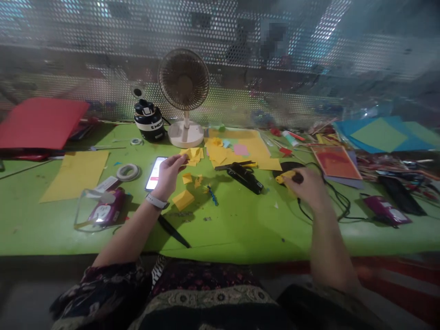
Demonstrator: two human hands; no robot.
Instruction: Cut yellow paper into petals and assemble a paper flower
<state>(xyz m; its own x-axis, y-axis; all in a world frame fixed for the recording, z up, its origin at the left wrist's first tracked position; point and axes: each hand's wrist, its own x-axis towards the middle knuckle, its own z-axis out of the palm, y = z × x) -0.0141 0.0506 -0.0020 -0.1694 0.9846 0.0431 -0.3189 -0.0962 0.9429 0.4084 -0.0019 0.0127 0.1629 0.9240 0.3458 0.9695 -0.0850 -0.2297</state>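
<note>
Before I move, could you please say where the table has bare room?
The table shows most bare room between the black tool, right forearm and near edge. Another patch lies between the leftmost yellow sheet and near edge. Yellow scraps crowd the left hand; things crowd around the orange card.

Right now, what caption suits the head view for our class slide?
Green tabletop: left hand at yellow paper pieces, right hand holding a yellow object.

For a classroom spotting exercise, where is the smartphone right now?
In the head view, the smartphone lies left of centre on the green table, partly hidden by the left hand, just right of the larger tape roll.
</note>
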